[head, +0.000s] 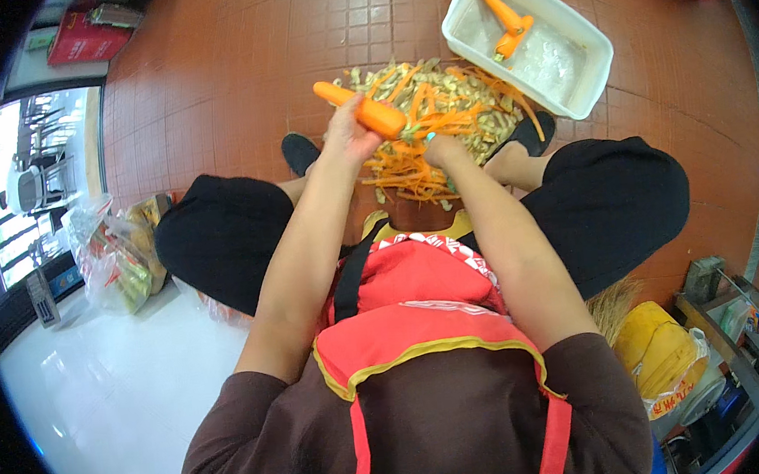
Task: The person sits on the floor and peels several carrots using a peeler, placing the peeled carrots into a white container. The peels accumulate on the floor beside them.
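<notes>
My left hand (351,134) grips a large orange carrot (379,116), its narrow tip pointing up and left and its green stem end towards my right hand. My right hand (443,150) is curled just below that stem end. A light-blue end of a small tool (431,137) shows at its fingers; the rest is hidden. Below both hands a heap of peelings covers the floor tiles, with orange carrot strips (408,179) lying over pale brown-edged vegetable peelings (487,109). A white plastic tub (599,72) beyond the heap at the right holds smooth orange carrots (502,13).
My feet in black shoes (300,153) flank the heap on red-brown tiles (205,103). At left, plastic bags of vegetables (117,260) stand beside a glass door (41,165). A yellow bucket (660,348), straw bristles (612,308) and a metal rack (719,329) are at lower right.
</notes>
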Demonstrator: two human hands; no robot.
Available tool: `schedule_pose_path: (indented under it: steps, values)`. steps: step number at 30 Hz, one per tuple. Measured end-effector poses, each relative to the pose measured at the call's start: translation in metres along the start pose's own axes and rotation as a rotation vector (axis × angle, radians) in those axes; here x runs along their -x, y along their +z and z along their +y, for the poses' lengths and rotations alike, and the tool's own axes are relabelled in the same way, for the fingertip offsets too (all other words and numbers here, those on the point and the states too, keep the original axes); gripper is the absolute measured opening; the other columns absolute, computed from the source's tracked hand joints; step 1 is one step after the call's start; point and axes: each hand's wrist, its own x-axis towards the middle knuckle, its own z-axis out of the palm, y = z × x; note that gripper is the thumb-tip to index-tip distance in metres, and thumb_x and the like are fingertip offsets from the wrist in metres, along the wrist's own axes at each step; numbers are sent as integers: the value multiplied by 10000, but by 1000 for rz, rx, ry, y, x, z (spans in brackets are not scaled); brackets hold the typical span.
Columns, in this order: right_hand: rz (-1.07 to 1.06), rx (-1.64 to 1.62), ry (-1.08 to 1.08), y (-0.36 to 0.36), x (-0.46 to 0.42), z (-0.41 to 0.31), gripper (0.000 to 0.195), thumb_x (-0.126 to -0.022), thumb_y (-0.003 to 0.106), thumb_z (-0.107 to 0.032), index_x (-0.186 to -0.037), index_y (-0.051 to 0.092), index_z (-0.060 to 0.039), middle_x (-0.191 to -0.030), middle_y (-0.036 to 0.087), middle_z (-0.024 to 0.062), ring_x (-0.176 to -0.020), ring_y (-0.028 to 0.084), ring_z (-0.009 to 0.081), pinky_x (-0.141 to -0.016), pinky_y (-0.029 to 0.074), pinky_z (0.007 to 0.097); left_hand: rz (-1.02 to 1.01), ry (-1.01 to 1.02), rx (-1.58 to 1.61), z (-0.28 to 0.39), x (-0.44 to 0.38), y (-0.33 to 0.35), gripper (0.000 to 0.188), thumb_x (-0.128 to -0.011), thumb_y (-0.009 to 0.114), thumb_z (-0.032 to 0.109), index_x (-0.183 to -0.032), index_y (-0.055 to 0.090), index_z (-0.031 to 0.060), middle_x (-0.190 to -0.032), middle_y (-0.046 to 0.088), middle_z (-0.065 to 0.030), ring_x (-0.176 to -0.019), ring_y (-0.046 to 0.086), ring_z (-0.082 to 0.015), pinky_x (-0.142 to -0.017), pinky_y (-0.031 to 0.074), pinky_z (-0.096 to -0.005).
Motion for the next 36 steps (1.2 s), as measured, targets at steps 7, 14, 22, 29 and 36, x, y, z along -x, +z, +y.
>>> schedule_pose_path:
  steps: [7, 14, 22, 29, 36]
  values:
    - [179, -355, -110, 22, -34, 6, 303, -774, 478, -259, -835, 587, 17, -863, 598, 183, -758, 580, 306, -657, 451, 378, -34, -133, -65, -69, -69, 115, 384, -810, 533, 92, -1137, 343, 29, -1131, 426, -133, -1088, 416, -279, -942, 327, -472]
    - [566, -1099, -121, 3, -36, 14, 319, -774, 503, -313, -757, 570, -1, -757, 590, 165, -732, 561, 314, -636, 421, 393, -119, -50, -541, -94, -90, 127, 408, -808, 490, 18, -1189, 343, 12, -1135, 452, -150, -1028, 477, -228, -871, 405, -349]
    - [632, -2337, 259, -89, -51, 44, 264, -821, 543, -321, -778, 430, -86, -620, 448, 8, -412, 341, 96, -321, 233, 214, -346, 335, -768, 18, 79, 108, 224, -843, 485, 118, -1038, 505, 9, -956, 549, -83, -894, 528, -149, -808, 429, -269]
    - [439, -2289, 141, -109, -86, 88, 318, -839, 472, -371, -779, 442, -59, -625, 458, 44, -411, 374, 127, -348, 312, 233, 304, 1264, -932, 133, 255, -19, 174, -849, 460, 89, -987, 528, 8, -857, 558, -53, -791, 519, -115, -723, 412, -232]
    - [523, -2063, 125, -135, -43, 92, 317, -854, 446, -360, -751, 429, -61, -591, 418, 32, -398, 342, 122, -341, 293, 223, 843, 1131, -604, 194, 299, -257, 169, -830, 483, 117, -962, 543, 31, -800, 563, -42, -711, 529, -114, -662, 439, -241]
